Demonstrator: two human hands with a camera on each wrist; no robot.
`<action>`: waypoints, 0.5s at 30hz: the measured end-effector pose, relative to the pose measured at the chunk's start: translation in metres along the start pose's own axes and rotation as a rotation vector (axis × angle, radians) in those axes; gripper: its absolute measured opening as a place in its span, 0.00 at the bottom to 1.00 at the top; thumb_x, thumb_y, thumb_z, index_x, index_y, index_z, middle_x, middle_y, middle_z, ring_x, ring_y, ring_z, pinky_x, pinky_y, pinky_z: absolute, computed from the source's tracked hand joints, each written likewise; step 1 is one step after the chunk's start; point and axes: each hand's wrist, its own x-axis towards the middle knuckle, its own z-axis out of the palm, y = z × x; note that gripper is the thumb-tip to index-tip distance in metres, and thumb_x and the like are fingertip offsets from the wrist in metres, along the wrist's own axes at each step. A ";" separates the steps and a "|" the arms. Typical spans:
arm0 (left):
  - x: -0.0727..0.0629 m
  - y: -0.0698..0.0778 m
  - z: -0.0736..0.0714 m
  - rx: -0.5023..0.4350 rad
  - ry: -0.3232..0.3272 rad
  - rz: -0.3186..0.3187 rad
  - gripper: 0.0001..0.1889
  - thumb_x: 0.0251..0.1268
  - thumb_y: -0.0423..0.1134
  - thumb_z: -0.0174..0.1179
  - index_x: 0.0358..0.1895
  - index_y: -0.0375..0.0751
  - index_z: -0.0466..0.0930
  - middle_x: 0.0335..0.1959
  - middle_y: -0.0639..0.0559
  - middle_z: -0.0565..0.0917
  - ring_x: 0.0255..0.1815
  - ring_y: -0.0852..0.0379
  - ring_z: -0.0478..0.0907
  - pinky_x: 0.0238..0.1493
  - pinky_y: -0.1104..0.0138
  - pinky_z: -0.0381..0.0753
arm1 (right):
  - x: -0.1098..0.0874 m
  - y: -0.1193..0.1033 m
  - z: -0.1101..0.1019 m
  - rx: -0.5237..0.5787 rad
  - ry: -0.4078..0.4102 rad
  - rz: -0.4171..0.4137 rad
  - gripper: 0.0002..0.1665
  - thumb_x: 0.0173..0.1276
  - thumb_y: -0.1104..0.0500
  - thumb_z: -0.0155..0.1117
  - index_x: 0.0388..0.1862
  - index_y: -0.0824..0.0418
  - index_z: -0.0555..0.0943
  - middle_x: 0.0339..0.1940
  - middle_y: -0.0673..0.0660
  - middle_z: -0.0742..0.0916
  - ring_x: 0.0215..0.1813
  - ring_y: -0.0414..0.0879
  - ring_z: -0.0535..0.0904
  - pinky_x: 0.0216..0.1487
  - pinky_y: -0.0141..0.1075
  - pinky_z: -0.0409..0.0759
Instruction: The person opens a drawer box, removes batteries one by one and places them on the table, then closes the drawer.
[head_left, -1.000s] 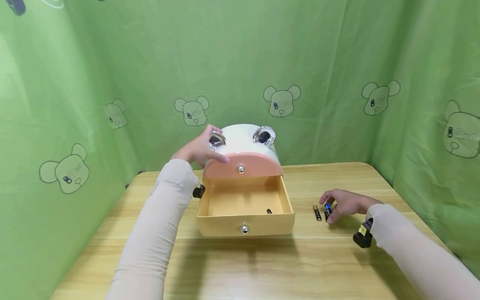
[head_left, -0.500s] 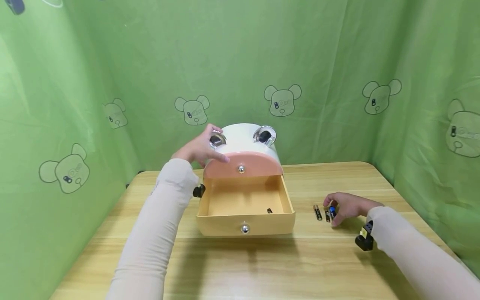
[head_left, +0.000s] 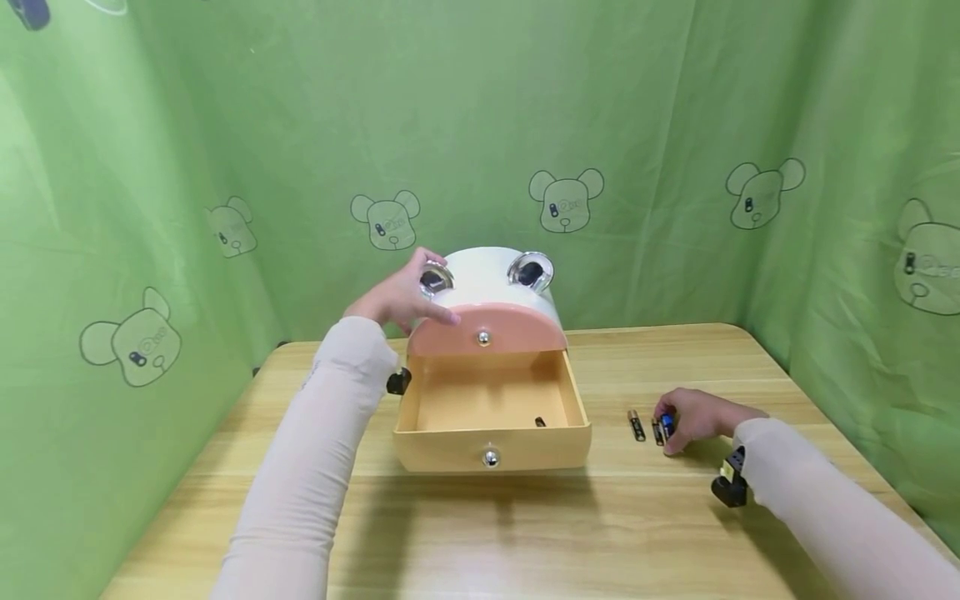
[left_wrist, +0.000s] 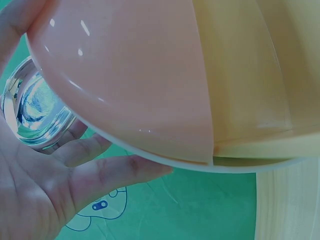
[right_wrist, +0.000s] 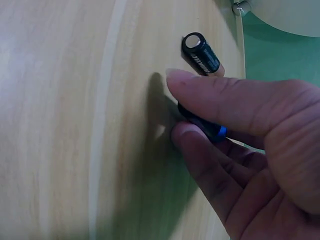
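Note:
On the table stands a frog-shaped drawer box point(head_left: 491, 275) with a white shell and silver-rimmed eyes. Its yellow lower drawer point(head_left: 487, 446) is pulled out, with a small black battery point(head_left: 540, 422) inside near the front. My left hand point(head_left: 397, 293) grips the box's upper left side around one eye point(left_wrist: 37, 107); a finger lies along the edge of the pink upper drawer front point(left_wrist: 120, 75). Off to the right, my right hand point(head_left: 701, 415) pinches a blue-ended battery point(head_left: 668, 425) at tabletop level. Beside it lie a black battery point(head_left: 657, 432) and a copper-topped battery point(head_left: 636, 426).
The wooden table point(head_left: 652, 533) reaches back to a green curtain point(head_left: 465, 108) printed with bear heads, which also hangs at both sides. Dark wrist cameras point(head_left: 729, 481) sit below the sleeves.
My right hand has shifted slightly right with the blue-ended battery, which now lies to the right of the black one. The left hand and the box have stayed put.

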 end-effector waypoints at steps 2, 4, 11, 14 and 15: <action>0.000 0.000 0.000 -0.007 -0.003 -0.001 0.53 0.38 0.38 0.80 0.67 0.59 0.52 0.64 0.41 0.63 0.56 0.39 0.70 0.30 0.53 0.86 | 0.000 0.001 0.001 -0.009 0.003 0.002 0.30 0.43 0.62 0.82 0.43 0.70 0.77 0.39 0.57 0.81 0.39 0.50 0.74 0.41 0.40 0.76; 0.000 0.000 0.000 -0.013 -0.005 -0.002 0.53 0.38 0.37 0.80 0.67 0.58 0.52 0.64 0.40 0.63 0.56 0.38 0.70 0.30 0.52 0.86 | 0.000 0.001 0.001 -0.018 0.008 -0.002 0.30 0.43 0.62 0.82 0.43 0.69 0.77 0.39 0.57 0.81 0.40 0.50 0.74 0.42 0.40 0.76; -0.001 0.001 0.000 0.001 -0.002 -0.013 0.53 0.38 0.38 0.80 0.67 0.59 0.52 0.66 0.42 0.62 0.58 0.39 0.70 0.31 0.53 0.86 | -0.002 0.001 0.001 -0.026 0.013 -0.011 0.31 0.43 0.61 0.82 0.44 0.69 0.77 0.41 0.58 0.81 0.42 0.51 0.75 0.44 0.43 0.77; -0.001 0.001 0.000 0.000 -0.003 -0.010 0.53 0.38 0.38 0.80 0.67 0.59 0.52 0.66 0.42 0.62 0.58 0.39 0.70 0.31 0.53 0.86 | -0.002 0.002 0.002 -0.023 0.017 -0.002 0.31 0.43 0.61 0.82 0.44 0.69 0.77 0.40 0.58 0.81 0.41 0.51 0.74 0.44 0.42 0.76; 0.000 0.001 0.000 -0.006 -0.005 -0.009 0.53 0.38 0.38 0.80 0.67 0.59 0.52 0.66 0.41 0.62 0.58 0.38 0.70 0.31 0.53 0.86 | -0.002 0.001 0.002 -0.024 0.018 -0.006 0.31 0.43 0.61 0.82 0.44 0.69 0.77 0.40 0.58 0.80 0.41 0.50 0.74 0.43 0.42 0.76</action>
